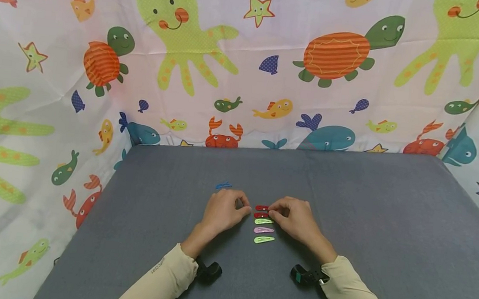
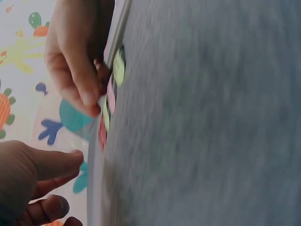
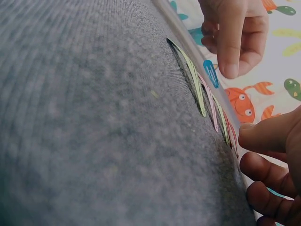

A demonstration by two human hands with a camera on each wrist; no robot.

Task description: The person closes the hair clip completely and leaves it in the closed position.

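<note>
Five small snap hair clips lie in a column on the grey table in the head view. From far to near they are a red hair clip [image 1: 261, 208], a second red hair clip [image 1: 261, 215], a green clip [image 1: 263, 221], a pink clip [image 1: 264, 230] and another green clip [image 1: 264, 240]. My right hand [image 1: 297, 220] pinches the right end of the farthest red clip, its fingertips partly hiding it. Just left of the column, my left hand [image 1: 226, 211] has loosely bent fingers, thumb and forefinger apart, holding nothing.
Blue hair clips [image 1: 223, 185] lie behind the left hand; one blue clip [image 3: 211, 74] shows in the right wrist view. A patterned cloth [image 1: 254, 83] with sea animals hangs around the grey table [image 1: 388, 221].
</note>
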